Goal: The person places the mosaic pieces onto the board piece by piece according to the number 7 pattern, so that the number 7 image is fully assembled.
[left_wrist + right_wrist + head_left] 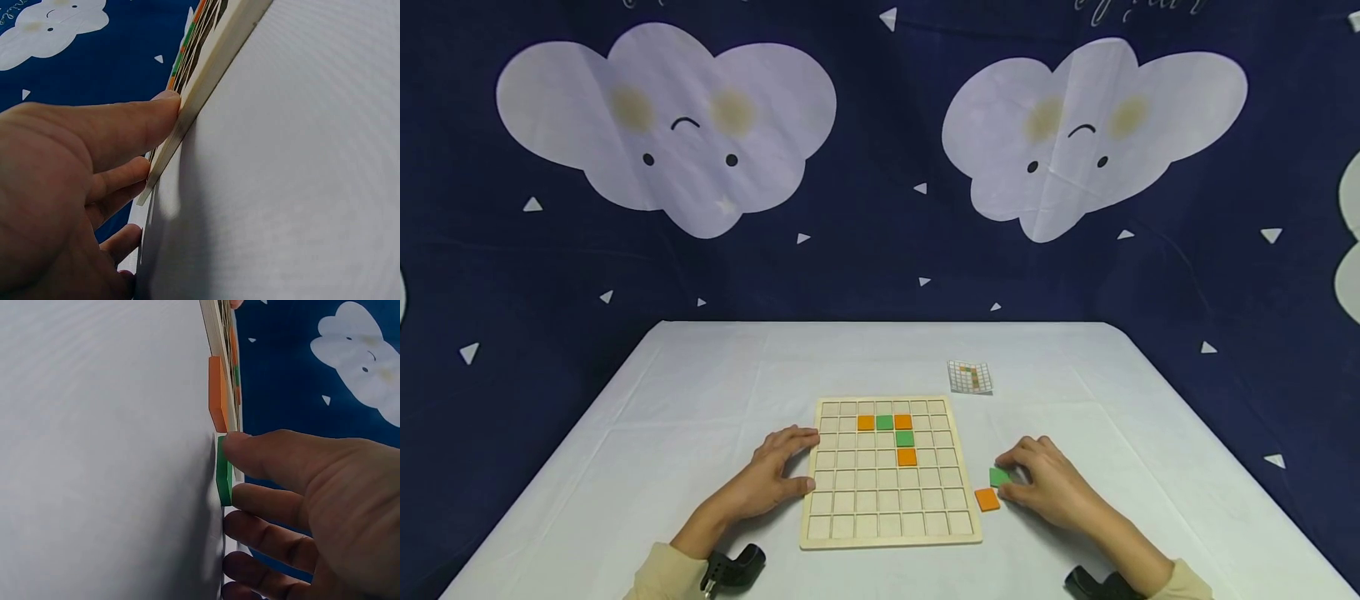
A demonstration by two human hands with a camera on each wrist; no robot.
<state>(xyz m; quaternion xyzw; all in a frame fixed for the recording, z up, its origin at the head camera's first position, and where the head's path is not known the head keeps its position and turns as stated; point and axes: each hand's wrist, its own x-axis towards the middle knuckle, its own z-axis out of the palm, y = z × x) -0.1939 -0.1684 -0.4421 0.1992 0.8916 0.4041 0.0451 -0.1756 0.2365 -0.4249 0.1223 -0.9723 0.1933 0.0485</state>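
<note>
A square wooden grid board (854,502) lies on the table. Orange and green square tiles fill several of its cells: a row near the far side, continuing down a column through a green tile (905,439) to an orange tile (907,457). My left hand (766,472) rests against the board's left edge, thumb and fingertips touching the rim (206,81). Beyond the board's right edge, my right hand (1054,485) pinches a loose green tile (223,475) between thumb and index finger, down at the tabletop. Just nearer to me sits a loose orange tile (987,500).
A small card (970,377) printed with a coloured grid pattern lies behind the board, to the right. White cloth covers the table (715,375). A dark blue curtain (880,275) with clouds hangs at the back. Black devices (733,567) are strapped at both wrists.
</note>
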